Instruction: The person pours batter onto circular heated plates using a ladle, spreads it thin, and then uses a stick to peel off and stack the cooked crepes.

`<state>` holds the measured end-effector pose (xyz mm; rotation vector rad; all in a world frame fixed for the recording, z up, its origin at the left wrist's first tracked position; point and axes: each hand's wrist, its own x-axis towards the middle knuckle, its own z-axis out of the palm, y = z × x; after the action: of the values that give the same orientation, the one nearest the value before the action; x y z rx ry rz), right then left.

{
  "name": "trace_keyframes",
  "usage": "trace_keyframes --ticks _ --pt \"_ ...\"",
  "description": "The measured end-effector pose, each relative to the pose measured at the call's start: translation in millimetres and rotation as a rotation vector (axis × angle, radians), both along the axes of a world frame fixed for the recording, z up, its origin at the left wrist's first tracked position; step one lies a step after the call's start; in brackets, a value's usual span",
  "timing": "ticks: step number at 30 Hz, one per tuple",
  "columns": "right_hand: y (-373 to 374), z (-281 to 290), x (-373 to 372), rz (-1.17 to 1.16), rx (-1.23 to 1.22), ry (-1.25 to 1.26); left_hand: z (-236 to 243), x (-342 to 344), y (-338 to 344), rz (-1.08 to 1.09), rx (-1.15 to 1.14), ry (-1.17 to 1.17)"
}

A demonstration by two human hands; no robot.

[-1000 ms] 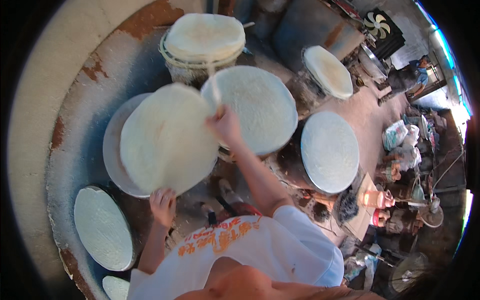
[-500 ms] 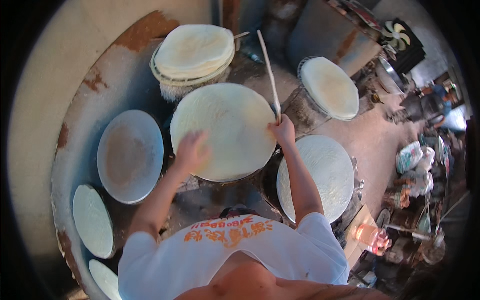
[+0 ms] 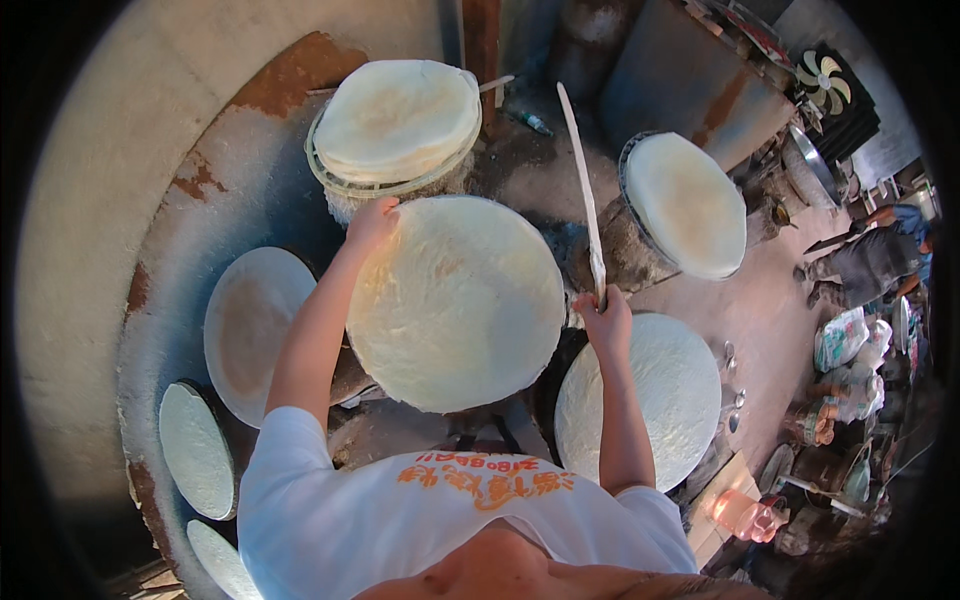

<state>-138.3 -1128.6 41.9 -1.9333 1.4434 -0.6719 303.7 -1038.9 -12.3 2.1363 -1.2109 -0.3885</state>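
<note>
A large round, thin flatbread (image 3: 455, 305) lies on a griddle in front of me, pale with faint brownish patches. At its upper left edge is my left hand (image 3: 373, 224), fingers closed on the rim. My right hand (image 3: 606, 318), off the flatbread's right side, is wrapped round the lower end of a long, pale wooden stick (image 3: 585, 180) that points away from me. Beyond my left hand a stack of flatbreads (image 3: 400, 115) rests on a round woven rack. Another griddle (image 3: 640, 400), covered with a pale sheet of batter or dough, is beneath my right forearm.
To the left stand a bare, brown-centred griddle (image 3: 255, 330) and two pale-covered ones (image 3: 195, 450), (image 3: 222, 560). More flatbreads (image 3: 690, 205) lie on a rack at far right. A curved metal wall (image 3: 170, 260) bounds the left; a person (image 3: 880, 260), a fan (image 3: 823, 80) and bags are right.
My left hand has moved from over the flatbread's left part to its far left edge. My right hand has shifted slightly right and nearer, still with the stick. The view has shifted.
</note>
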Motion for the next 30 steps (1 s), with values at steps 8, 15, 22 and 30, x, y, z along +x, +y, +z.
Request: trace_keyframes --ticks 8,15,22,30 --pt "6.9 9.5 -14.1 -0.024 0.121 -0.239 50.1 -19.4 3.0 -0.003 0.131 0.112" --pt "-5.5 35.4 33.2 -0.025 0.046 -0.242 176.1 -163.5 88.8 -0.090 -0.299 -0.406" --pt "-5.7 91.6 -1.8 0.384 0.450 -0.617 225.8 -233.6 194.7 -0.200 -0.444 -0.413" --pt "34.3 201.2 31.5 0.417 0.229 -0.390 266.4 -155.8 212.4 0.221 -0.299 -0.071"
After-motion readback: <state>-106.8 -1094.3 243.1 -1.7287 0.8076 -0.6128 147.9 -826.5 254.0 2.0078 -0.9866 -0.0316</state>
